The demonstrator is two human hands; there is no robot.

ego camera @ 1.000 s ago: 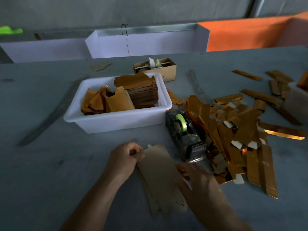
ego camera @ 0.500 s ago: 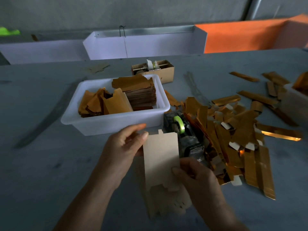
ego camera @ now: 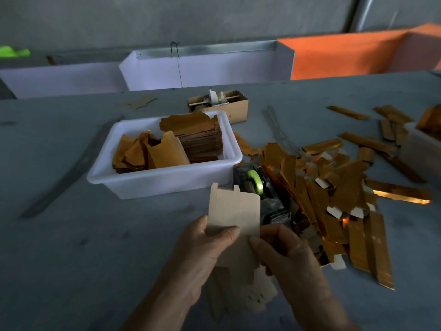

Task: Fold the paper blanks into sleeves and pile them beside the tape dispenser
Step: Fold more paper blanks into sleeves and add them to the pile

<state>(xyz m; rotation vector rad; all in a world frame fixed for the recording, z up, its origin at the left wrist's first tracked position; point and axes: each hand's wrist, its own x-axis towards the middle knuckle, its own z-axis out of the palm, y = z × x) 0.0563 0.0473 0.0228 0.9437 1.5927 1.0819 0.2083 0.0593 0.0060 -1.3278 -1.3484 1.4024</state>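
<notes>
A grey desk point(ego camera: 71, 247) carries everything. A white plastic tub point(ego camera: 167, 180) sits on it left of centre, just beside a dark tape dispenser point(ego camera: 262, 194) with a green roll. Right of the dispenser and touching it, a loose pile of gold folded sleeves point(ego camera: 338, 201) spreads over the desk, with more gold strips point(ego camera: 367, 139) scattered toward the far right. A small cardboard box point(ego camera: 224, 103) stands behind the tub. Part of a second white tub point(ego camera: 420, 149) shows at the right edge. Pale flat blanks point(ego camera: 253, 295) lie on the desk near the front edge. One flat brown scrap point(ego camera: 140, 102) lies far back on the left.
</notes>
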